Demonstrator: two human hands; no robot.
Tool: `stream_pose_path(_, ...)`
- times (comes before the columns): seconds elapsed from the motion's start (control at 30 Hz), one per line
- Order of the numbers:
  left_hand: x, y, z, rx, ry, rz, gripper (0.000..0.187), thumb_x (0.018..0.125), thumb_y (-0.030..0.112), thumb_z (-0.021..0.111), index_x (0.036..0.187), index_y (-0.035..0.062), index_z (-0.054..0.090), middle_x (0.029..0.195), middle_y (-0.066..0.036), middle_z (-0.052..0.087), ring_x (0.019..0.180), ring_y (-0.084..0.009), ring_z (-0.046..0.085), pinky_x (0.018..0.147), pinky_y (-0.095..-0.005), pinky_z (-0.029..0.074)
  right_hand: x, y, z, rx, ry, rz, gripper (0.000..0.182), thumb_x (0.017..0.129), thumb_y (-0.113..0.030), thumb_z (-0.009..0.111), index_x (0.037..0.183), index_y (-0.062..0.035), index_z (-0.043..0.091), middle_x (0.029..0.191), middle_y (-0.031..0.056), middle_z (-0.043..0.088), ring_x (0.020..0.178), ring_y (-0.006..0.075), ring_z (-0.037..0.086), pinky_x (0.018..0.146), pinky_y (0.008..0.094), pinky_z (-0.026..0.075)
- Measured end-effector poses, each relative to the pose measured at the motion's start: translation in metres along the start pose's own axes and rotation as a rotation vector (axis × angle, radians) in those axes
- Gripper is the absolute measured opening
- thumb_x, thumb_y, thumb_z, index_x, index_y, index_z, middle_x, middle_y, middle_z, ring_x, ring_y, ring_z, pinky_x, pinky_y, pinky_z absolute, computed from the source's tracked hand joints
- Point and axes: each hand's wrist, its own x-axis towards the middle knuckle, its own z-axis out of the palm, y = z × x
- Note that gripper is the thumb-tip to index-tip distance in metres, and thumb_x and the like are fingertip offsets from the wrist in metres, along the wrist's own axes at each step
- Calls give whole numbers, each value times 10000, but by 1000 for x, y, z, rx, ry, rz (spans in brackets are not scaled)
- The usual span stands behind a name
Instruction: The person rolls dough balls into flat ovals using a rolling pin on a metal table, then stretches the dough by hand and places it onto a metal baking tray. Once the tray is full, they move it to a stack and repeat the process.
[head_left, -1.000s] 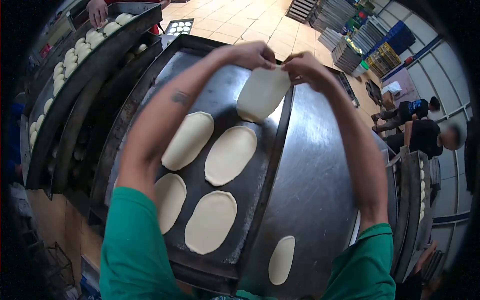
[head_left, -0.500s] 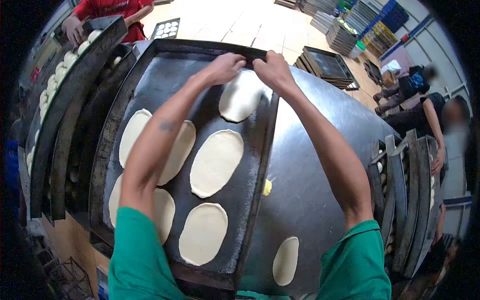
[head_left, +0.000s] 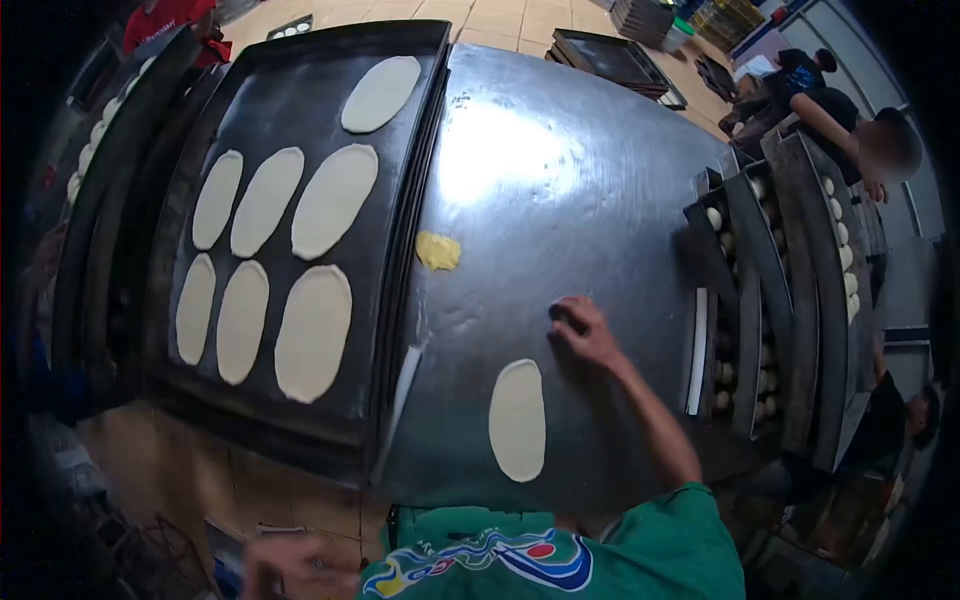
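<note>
Over the metal table my right hand (head_left: 588, 334) has its fingers curled towards the thumb; whether anything is inside them I cannot make out. Just below and left of it lies a flat oval dough sheet (head_left: 518, 420). My left hand (head_left: 295, 562), smeared by motion, is low at the bottom left, off the table and below the tray. The black baking tray (head_left: 270, 90) carries several flat oval dough pieces, among them one at the upper right (head_left: 381, 94) and a large one at the lower right (head_left: 313, 334).
A yellow lump (head_left: 438, 251) sits on the metal table (head_left: 600, 190) beside the tray. Racked trays of dough balls (head_left: 845, 258) stand at right, others (head_left: 98, 130) at left. Stacked trays (head_left: 610, 62) are on the floor. People are at upper left and along the right.
Both hands have left the tray's far edge: the right came back over the table, the left dropped to the bottom left. The view has shifted, showing more of the table.
</note>
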Motion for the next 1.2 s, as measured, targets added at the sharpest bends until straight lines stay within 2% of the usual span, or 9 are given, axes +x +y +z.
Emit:
stream_pose_path(0.03,47,15,28,-86,224,-710,360,969,330,557,1104,3,630,915,-115,672,792,-167,635,702,-331,532,-16,-5,13,-70,59,-99,331,816,-188,687,1100,-23,641,1074,145,621,1023,312,573,906,417,436)
stream_pose_path(0.07,68,-24,43,-96,331,-773,320,970,295,565,1047,-9,631,876,-73,641,819,-113,596,701,-310,514,-27,-17,22,-63,64,-109,331,816,-188,687,1100,-23,641,1074,145,621,1023,312,573,906,417,436)
stream_pose_path(0.17,171,-73,53,406,861,-73,192,918,152,611,1032,-2,611,999,-142,591,943,-253,599,829,-329,476,-56,-45,38,-95,55,-216,353,816,-192,681,1128,-34,635,1068,122,604,1032,300,545,897,431,405)
stream_pose_path(0.33,309,-161,-18,1114,1266,-13,367,885,175,616,1192,-22,582,1280,-198,513,1147,-356,484,1001,-446,385,-65,-41,57,-186,146,-260,272,814,-220,683,1066,-116,690,1023,64,596,1032,252,523,870,404,390)
stream_pose_path(0.53,322,-146,-34,1133,1250,63,234,883,180,607,1020,-9,615,1150,-161,570,1096,-329,500,942,-459,397,-63,-44,55,34,75,-139,185,844,-210,681,983,-89,686,944,73,630,961,238,571,820,370,445)
stream_pose_path(0.63,319,-147,-30,1106,1211,126,162,919,172,571,1000,35,545,998,-189,598,956,-376,557,834,-472,442,-72,-41,56,654,-19,60,178,944,-149,595,1036,1,621,950,77,662,858,130,606,771,263,477)
stream_pose_path(0.8,305,-112,4,909,1054,-139,188,985,211,480,1079,54,437,838,-237,628,806,-469,603,691,-515,461,-94,-90,22,524,-31,-21,174,946,-127,590,1044,16,611,905,56,656,845,121,611,749,273,494)
stream_pose_path(0.97,274,-29,69,811,1085,5,204,989,212,482,1052,20,458,825,-238,632,797,-442,624,670,-476,475,-113,-189,-46,395,-131,-62,151,947,-119,581,997,20,612,840,47,640,767,108,603,673,272,493)
stream_pose_path(1.2,215,147,59,642,826,47,227,948,174,608,1073,38,476,858,-27,570,847,-78,581,743,-254,472,-37,-322,-116,519,-286,-150,307,846,-104,676,1097,48,584,822,74,656,753,99,603,681,262,498)
